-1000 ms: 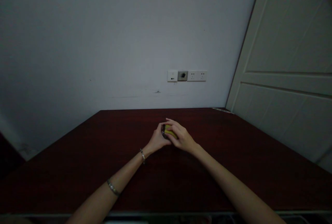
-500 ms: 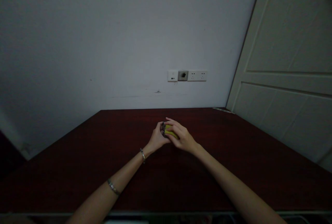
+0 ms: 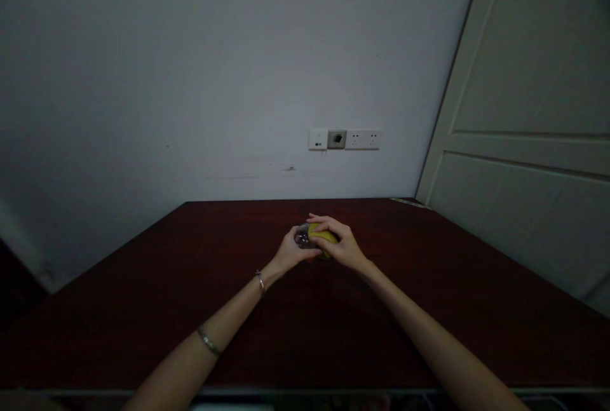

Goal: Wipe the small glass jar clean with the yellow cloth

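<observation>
Over the middle of the dark red table, my left hand (image 3: 290, 252) is wrapped round a small, dark, shiny round object (image 3: 302, 237), see-through like glass or clear plastic; its exact kind I cannot make out. My right hand (image 3: 344, 247) is closed on a soft-looking yellow cloth (image 3: 326, 235). The cloth's left edge presses against the shiny object, covering part of it. Fingers of both hands hide much of the two things.
The dark red table (image 3: 229, 309) runs back to a pale wall (image 3: 238, 80). Socket plates (image 3: 363, 139) sit on that wall above the table. At the right stands a pale panelled door (image 3: 528, 201). Dim items show below the table's front edge.
My right hand has shifted slightly right with the yellow cloth. More of the shiny round object and more of the cloth show now. My left hand's fingers have spread a little wider round the object.
</observation>
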